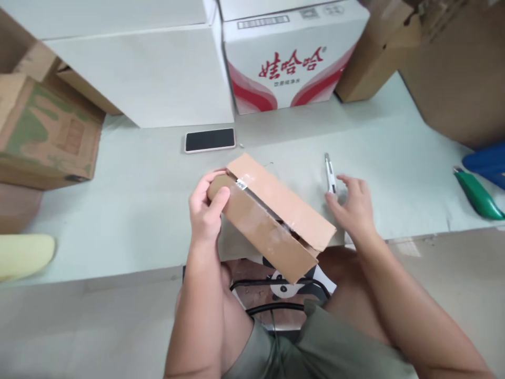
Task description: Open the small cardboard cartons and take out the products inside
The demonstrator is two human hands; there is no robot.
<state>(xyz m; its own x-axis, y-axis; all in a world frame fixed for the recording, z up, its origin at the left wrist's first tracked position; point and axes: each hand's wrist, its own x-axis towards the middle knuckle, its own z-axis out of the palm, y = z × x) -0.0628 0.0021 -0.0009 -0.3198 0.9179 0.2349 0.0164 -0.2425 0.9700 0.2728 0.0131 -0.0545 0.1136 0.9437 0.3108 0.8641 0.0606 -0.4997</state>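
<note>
A small brown cardboard box is held tilted by its left end above the table's front edge and my lap. My left hand grips it with the thumb on the upper face and the fingers behind. A dark gap runs between its two long flaps, with bits of clear tape along the seam. To the right of the box, a white utility knife lies on the table. My right hand is beside the knife's lower end, thumb and fingers apart; the thumb tip is close to the handle, and I cannot tell if it touches.
A smartphone lies on the pale table. Behind stand a white box and a red-and-white carton. Brown cartons stand at left. A green-handled tool and a blue item are at the right.
</note>
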